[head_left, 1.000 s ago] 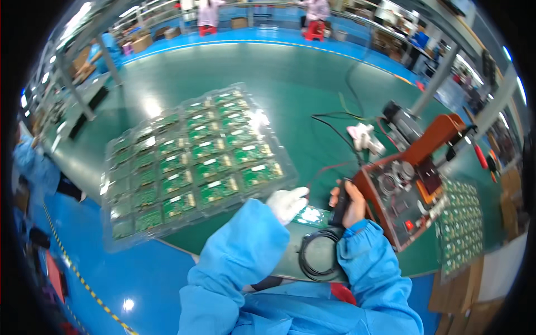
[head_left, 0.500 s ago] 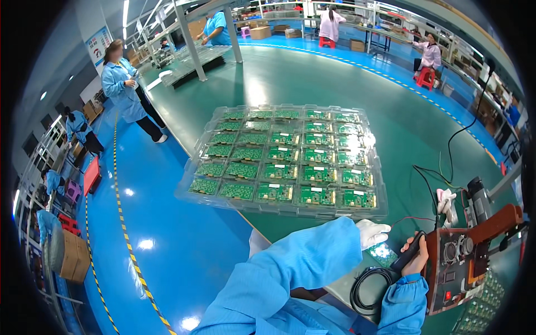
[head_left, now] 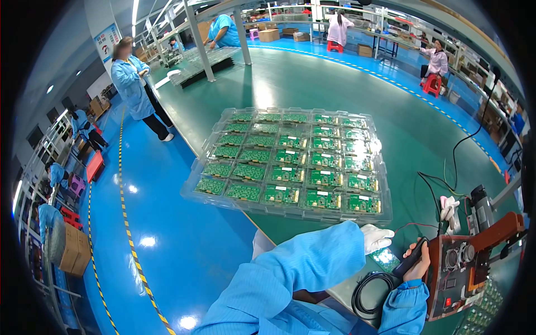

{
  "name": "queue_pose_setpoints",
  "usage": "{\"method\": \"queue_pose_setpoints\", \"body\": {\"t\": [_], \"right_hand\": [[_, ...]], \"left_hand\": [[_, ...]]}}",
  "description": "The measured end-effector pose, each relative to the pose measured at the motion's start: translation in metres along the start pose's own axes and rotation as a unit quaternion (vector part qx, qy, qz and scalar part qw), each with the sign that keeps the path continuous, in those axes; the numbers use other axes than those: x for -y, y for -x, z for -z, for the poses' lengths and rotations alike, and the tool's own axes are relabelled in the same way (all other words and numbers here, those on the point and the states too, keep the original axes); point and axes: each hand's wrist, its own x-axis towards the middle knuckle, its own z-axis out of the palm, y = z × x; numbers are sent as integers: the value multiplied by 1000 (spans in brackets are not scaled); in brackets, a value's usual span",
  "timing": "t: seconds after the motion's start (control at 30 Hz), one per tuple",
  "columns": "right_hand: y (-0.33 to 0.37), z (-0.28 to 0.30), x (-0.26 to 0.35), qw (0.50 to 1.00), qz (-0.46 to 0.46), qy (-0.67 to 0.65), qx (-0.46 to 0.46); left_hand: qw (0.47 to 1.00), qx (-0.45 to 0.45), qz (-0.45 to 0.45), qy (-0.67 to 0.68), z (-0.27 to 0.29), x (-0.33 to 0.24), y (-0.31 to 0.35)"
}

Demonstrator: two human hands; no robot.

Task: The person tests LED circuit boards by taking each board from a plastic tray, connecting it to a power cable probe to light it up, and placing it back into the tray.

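My left hand [head_left: 377,239], in a white glove, is closed at the far left edge of a small green circuit board [head_left: 385,259]; its thumb is hidden. Bright light falls on that board. In my bare right hand [head_left: 417,264] is a black handheld tool [head_left: 412,255], tilted with its lower end close to the board. Beside the board lies a coiled black cable [head_left: 365,296]. Beyond my left hand, a clear plastic tray [head_left: 268,211] holds rows of green circuit boards, many of them with white labels.
A reddish-brown test fixture [head_left: 446,273] with a lever stands right of my right hand. Behind it lie a crumpled white glove [head_left: 449,206] and loose wires. More boards [head_left: 481,312] are at lower right. A person in blue [head_left: 131,84] stands across the aisle.
The whole view has shifted slightly, moving the scene a little right and down. My hands keep nearly the same pose around the board and the black tool.
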Motion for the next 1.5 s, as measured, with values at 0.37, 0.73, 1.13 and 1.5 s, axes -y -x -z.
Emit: {"method": "queue_pose_setpoints", "body": {"t": [0.37, 0.73, 1.13, 1.5], "right_hand": [[-1, 0, -1, 1000, 6, 1, -6], [-2, 0, -2, 1000, 10, 9, -7], [-1, -1, -3, 1000, 1, -2, -2], [-3, 4, -2, 999, -6, -14, -31]], "left_hand": [[1000, 10, 15, 1, 0, 1, 1], [1000, -3, 3, -3, 0, 0, 0], [1000, -2, 5, 6, -4, 5, 3], [997, 50, 64, 9, 2, -8, -6]]}}
